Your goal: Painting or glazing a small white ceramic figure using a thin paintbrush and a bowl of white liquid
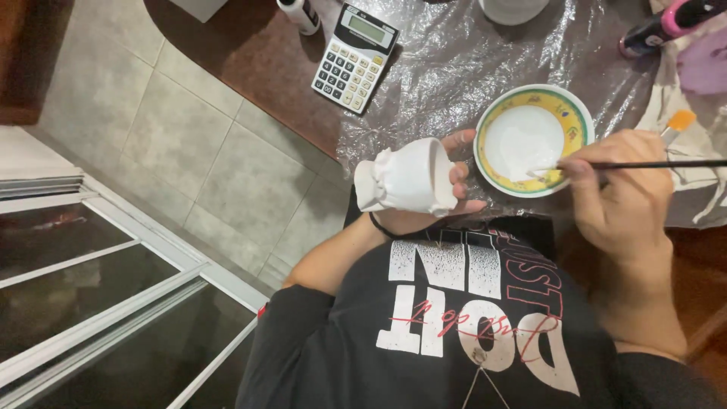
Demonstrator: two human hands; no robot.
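My left hand (pixel 454 189) grips a small white ceramic pot (pixel 405 179) with a ruffled neck, held on its side just off the table's edge. My right hand (pixel 617 189) holds a thin dark paintbrush (pixel 644 164) level, its tip dipped into white paint in a bowl (pixel 579 113) with a yellow and green rim. The bowl stands on crinkled clear plastic sheeting (pixel 454 60) that covers the brown table.
A grey calculator (pixel 354 57) lies at the plastic's left edge. A second brush with an orange tip (pixel 678 123) lies right of the bowl on a pale cloth (pixel 704 151). A pink and black tube (pixel 666 26) and white containers sit at the back. Tiled floor (pixel 189 144) lies left.
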